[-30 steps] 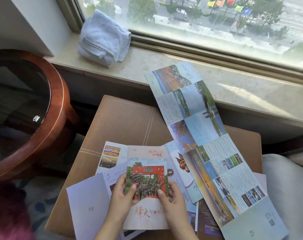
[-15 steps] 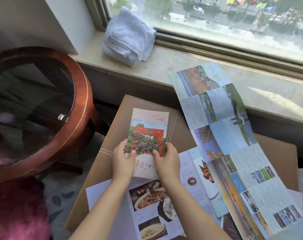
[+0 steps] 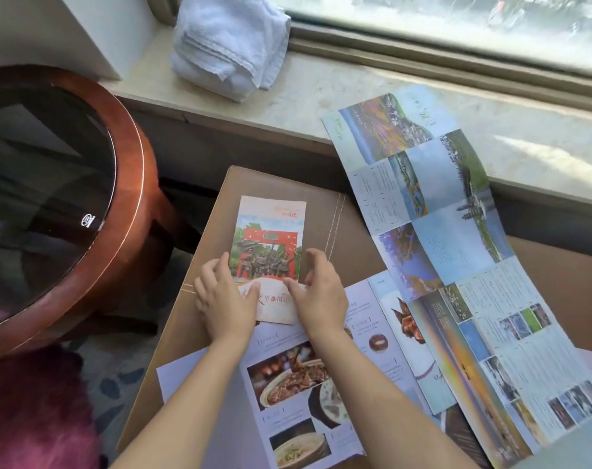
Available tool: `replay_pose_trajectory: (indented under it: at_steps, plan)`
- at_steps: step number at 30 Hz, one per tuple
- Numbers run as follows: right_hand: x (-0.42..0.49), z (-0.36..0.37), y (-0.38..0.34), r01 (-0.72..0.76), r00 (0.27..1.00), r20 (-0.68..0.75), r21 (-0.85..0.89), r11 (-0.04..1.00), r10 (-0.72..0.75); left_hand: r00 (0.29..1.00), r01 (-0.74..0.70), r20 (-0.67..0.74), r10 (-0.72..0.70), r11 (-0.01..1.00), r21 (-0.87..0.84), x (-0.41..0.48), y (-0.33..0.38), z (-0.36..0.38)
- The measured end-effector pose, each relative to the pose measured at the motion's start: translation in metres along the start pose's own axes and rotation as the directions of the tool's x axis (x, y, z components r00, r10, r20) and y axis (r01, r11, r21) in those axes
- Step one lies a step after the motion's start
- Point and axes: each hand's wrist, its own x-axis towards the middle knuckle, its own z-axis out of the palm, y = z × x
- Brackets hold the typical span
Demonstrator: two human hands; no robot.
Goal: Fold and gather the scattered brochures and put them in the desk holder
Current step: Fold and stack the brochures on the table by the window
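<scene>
Both hands are flat and spread on the folded brochure, the one with the red gate on its cover. The left hand presses on its near left corner and the right hand on its near right edge, palms down, fingers open, nothing pinched. The brochure lies on the brown tabletop towards its far left part, with its near end resting over the edge of the open food leaflet.

What worries me from here is the long unfolded brochure on the right. Its far end is propped on the window sill and the rest runs down across the tabletop over other sheets. If a forearm catches it as the hands draw back, I think it would slide off the sill or buckle against its creases.

The folded brochure sits close to the tabletop's left edge, beside the round wooden table; a careless push could send it over the side.

The loose sheets near the body overlap, so lifting one could drag its neighbours along. I see no desk holder from where I stand, so where the gathered stack should go is unclear, and a blind reach could scatter things again.
</scene>
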Motion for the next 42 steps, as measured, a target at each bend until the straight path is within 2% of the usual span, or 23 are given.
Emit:
replay_pose_trajectory:
  at_steps: [2,4,6,8,11,13,16,19,22,25,27,29,31,34,36,38,40,42]
  plan:
    - [-0.004,-0.019,0.006,0.006,0.997,-0.081,0.069,0.998,-0.001,0.997,-0.083,-0.005,0.083,0.994,-0.074,-0.002,0.014,-0.005]
    - [-0.01,-0.045,0.021,0.003,0.986,-0.164,0.115,0.993,0.016,0.986,-0.136,0.063,0.155,0.961,-0.242,-0.003,0.036,-0.008]
    - [-0.018,-0.076,0.043,-0.026,0.966,-0.252,0.143,0.989,0.061,0.973,-0.09,0.155,0.169,0.903,-0.42,-0.001,0.067,-0.008]
    - [-0.028,-0.103,0.069,-0.1,0.934,-0.329,0.137,0.985,0.141,0.961,-0.046,0.216,0.173,0.869,-0.494,0.003,0.104,-0.002]
    - [-0.039,-0.133,0.105,-0.288,0.877,-0.374,0.096,0.953,0.303,0.936,-0.037,0.283,0.211,0.856,-0.516,0.001,0.162,0.019]
    - [-0.04,-0.149,0.127,-0.362,0.866,-0.346,0.064,0.93,0.361,0.916,0.048,0.362,0.175,0.846,-0.531,-0.002,0.193,0.037]
    - [-0.038,-0.163,0.153,-0.4,0.902,-0.207,-0.065,0.914,0.38,0.9,0.227,0.433,0.05,0.794,-0.564,0.006,0.218,0.058]
    - [-0.038,-0.166,0.17,-0.379,0.925,-0.093,-0.231,0.896,0.368,0.879,0.384,0.476,-0.014,0.614,-0.69,0.028,0.229,0.065]
    - [-0.038,-0.168,0.178,-0.38,0.924,-0.056,-0.229,0.896,0.378,0.888,0.419,0.453,-0.083,0.553,-0.72,0.046,0.23,0.06]
    - [-0.039,-0.169,0.181,-0.359,0.931,-0.028,-0.235,0.903,0.363,0.854,0.516,0.477,-0.208,0.465,-0.719,0.048,0.233,0.052]
    - [-0.041,-0.17,0.18,-0.351,0.934,-0.018,-0.236,0.906,0.357,0.864,0.498,0.458,-0.208,0.483,-0.721,0.044,0.241,0.043]
    - [-0.041,-0.173,0.179,-0.354,0.933,-0.015,-0.22,0.909,0.36,0.871,0.478,0.471,-0.143,0.468,-0.743,0.034,0.25,0.037]
    - [-0.04,-0.176,0.175,-0.362,0.932,-0.046,-0.14,0.922,0.359,0.882,0.431,0.471,-0.035,0.466,-0.773,0.017,0.255,0.03]
    - [-0.037,-0.186,0.157,-0.372,0.896,-0.167,0.22,0.902,0.411,0.866,0.345,0.486,0.119,0.562,-0.752,-0.022,0.251,0.021]
    - [-0.035,-0.198,0.141,-0.349,0.84,-0.189,0.532,0.772,0.509,0.855,0.294,0.49,0.171,0.619,-0.729,-0.051,0.242,0.017]
    - [-0.035,-0.21,0.125,-0.307,0.799,-0.148,0.733,0.607,0.583,0.848,0.248,0.494,0.191,0.682,-0.689,-0.081,0.232,0.015]
    - [-0.036,-0.218,0.114,-0.3,0.789,-0.098,0.8,0.52,0.606,0.832,0.243,0.529,0.17,0.745,-0.622,-0.112,0.221,0.018]
    - [-0.04,-0.218,0.109,-0.329,0.801,-0.068,0.781,0.531,0.595,0.802,0.286,0.588,0.103,0.798,-0.53,-0.139,0.208,0.026]
